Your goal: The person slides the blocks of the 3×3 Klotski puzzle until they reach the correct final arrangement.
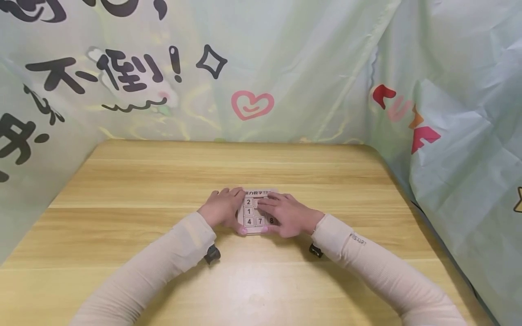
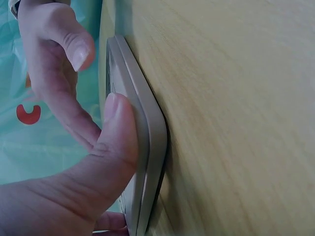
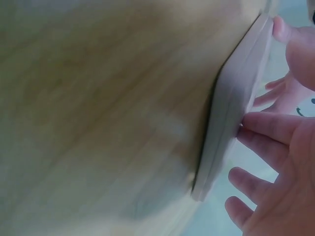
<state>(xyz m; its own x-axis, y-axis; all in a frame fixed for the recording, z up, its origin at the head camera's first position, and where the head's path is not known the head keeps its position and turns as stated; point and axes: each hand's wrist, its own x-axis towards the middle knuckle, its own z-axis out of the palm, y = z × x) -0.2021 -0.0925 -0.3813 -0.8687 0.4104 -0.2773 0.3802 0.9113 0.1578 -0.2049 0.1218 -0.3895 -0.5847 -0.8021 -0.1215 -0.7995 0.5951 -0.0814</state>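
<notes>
We see one number puzzle [image 1: 253,230] lying flat near the middle of the bench [image 1: 253,280], between two hands. We can read five tiles: the 2 [image 1: 248,202], 1 [image 1: 248,211] and 4 [image 1: 249,222] run down the left column, and the 7 [image 1: 260,221] and 8 [image 1: 271,221] follow the 4 along the bottom row. We count at least one more tile in the top row, partly hidden by fingers. The left hand [image 1: 222,208] grips the puzzle's left side, thumb at the near edge. The right hand [image 1: 291,215] is loosely spread over the right side, fingertips touching the puzzle but grasping nothing; we cannot tell whether its thumb touches. Two pale sleeves [image 1: 151,262] cover the arms. Behind the bench we see a pale green cloth [image 1: 302,59] with one pink heart [image 1: 234,105] and one black four-pointed star [image 1: 202,59].
</notes>
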